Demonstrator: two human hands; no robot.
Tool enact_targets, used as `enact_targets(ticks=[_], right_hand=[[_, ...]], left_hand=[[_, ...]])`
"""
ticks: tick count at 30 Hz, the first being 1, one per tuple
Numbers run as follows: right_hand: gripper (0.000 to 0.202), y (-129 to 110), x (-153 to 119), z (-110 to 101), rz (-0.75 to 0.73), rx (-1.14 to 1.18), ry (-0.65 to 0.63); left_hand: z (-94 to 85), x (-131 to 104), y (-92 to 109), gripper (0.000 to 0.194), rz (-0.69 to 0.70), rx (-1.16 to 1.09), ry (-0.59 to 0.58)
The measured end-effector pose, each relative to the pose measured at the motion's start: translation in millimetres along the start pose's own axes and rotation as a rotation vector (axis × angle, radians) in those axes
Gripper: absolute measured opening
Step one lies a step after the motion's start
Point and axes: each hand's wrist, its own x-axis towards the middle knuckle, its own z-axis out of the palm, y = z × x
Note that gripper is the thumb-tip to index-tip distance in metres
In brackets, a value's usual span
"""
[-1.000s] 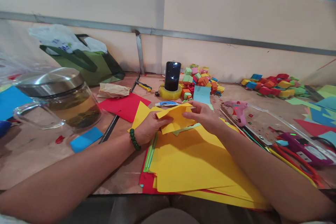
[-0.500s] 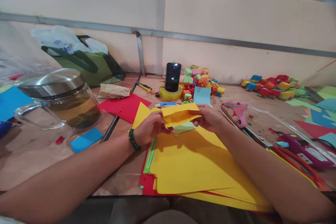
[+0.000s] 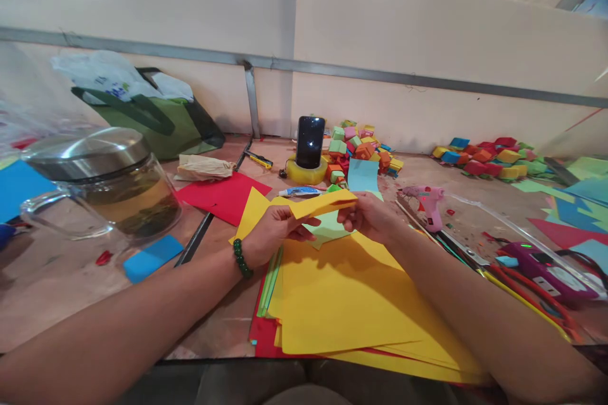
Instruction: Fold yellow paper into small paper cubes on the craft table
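Note:
A folded yellow paper strip is held between both hands above a stack of yellow sheets. My left hand, with a green bead bracelet at its wrist, is closed on the strip's left end, thumb on top. At the right end, my right hand pinches the strip with thumb and fingers. Under the hands, a pale green sheet lies on the stack. Red and green sheets show along the stack's left edge.
A glass teapot stands at the left, near a blue paper piece. Behind the hands are a phone on a tape roll and piled paper cubes. At right are a pink glue gun, scissors and a purple power strip.
The yellow strip has tilted and now looks narrower, its open fold less visible. The fingers of both hands have shifted on it, and the view has moved slightly.

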Motion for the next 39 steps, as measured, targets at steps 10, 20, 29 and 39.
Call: enact_targets(ticks=[10, 20, 29, 39], right_hand=[[0.052, 0, -8, -4, -0.184, -0.153, -0.246], [0.043, 10, -8, 19, -0.265, -0.230, 0.096], [0.041, 8, -8, 11, -0.249, -0.275, 0.030], [0.049, -8, -10, 1, -0.106, -0.316, -0.024]], left_hand=[[-1.8, 1, 2, 0.034, -0.024, -0.166, 0.032], [2.8, -5, 3, 0.049, -0.047, -0.066, -0.049], [5.7, -5, 5, 0.043, -0.038, 0.078, 0.049], [5.5, -6, 6, 0.041, -0.048, 0.005, 0.054]])
